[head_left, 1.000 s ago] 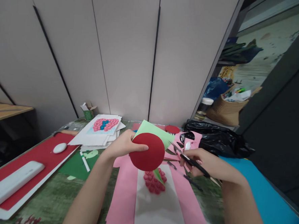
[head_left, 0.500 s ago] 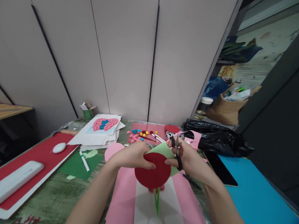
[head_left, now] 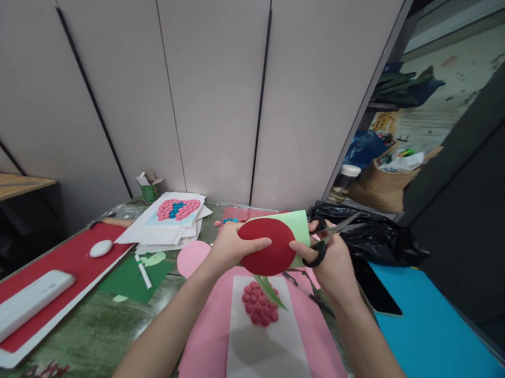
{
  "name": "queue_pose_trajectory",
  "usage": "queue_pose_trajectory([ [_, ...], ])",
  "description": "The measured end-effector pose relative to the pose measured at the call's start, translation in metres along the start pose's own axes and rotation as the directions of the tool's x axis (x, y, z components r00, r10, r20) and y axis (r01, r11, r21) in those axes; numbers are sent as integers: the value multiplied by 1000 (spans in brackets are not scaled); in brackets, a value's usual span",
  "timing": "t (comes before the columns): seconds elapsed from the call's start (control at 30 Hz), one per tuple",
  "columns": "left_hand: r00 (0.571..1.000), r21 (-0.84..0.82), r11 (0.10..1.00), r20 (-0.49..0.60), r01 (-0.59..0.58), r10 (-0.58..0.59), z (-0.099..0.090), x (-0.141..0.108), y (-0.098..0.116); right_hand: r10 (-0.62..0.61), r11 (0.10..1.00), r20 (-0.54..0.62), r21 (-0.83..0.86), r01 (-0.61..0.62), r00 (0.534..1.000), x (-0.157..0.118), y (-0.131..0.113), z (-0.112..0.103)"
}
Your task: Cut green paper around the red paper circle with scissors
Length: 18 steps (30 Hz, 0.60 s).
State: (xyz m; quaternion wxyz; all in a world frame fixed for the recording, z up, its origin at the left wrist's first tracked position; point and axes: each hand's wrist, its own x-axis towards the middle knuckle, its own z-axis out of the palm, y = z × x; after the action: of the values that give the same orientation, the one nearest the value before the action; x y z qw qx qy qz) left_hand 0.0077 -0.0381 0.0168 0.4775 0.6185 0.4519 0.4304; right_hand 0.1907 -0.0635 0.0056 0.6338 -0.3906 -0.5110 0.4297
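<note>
Currently, left hand (head_left: 232, 246) pinching red disc (head_left: 274, 257) with pale green paper (head_left: 300, 226); right hand (head_left: 337, 265) grasping scissors (head_left: 322, 248), touching red disc's edge.

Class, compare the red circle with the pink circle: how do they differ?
The red circle is held up in the left hand; the pink circle lies on the table. The red circle is deep in colour, the pink circle pale. Both look flat and plain.

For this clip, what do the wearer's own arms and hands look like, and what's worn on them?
The left hand and right hand are ungloved. The left forearm and right forearm are bare, with no sleeve, watch or bracelet showing.
</note>
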Motion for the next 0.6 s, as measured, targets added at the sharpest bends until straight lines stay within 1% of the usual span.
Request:
queue_pose_trajectory([
  [0.1,1000,-97,995,27,-2,5,3,-1,0,58,997,47,40,-60,997,2,4,-3],
  [0.17,1000,-92,996,21,-16,18,1,-2,-1,72,997,54,3,-72,996,5,6,-4],
  [0.2,1000,-75,997,2,-19,19,0,-2,-1,60,998,44,-23,-59,997,6,6,-5],
  [0.27,998,-41,999,-52,-23,21,-5,-2,-1,-2,996,12,-91,3,1000,8,4,-8],
  [0.33,992,-34,999,-120,-42,38,-11,0,-2,-93,978,-17,-188,88,996,6,-3,-13],
  [0.43,974,-87,990,-209,-110,90,-20,3,-4,-212,908,0,-370,197,977,-5,-21,-21],
  [0.47,966,-112,985,-235,-135,106,-22,4,-4,-236,881,36,-414,230,971,-10,-27,-24],
  [0.5,959,-140,977,-257,-161,121,-23,5,-5,-230,864,86,-441,244,969,-15,-34,-25],
  [0.53,952,-174,967,-274,-186,134,-24,6,-6,-193,858,169,-448,250,967,-20,-39,-25],
  [0.57,947,-214,954,-288,-208,142,-24,6,-6,-112,866,273,-445,229,955,-25,-43,-24],
  [0.6,944,-259,940,-297,-224,143,-24,7,-6,-6,870,361,-458,183,933,-28,-46,-22],
])
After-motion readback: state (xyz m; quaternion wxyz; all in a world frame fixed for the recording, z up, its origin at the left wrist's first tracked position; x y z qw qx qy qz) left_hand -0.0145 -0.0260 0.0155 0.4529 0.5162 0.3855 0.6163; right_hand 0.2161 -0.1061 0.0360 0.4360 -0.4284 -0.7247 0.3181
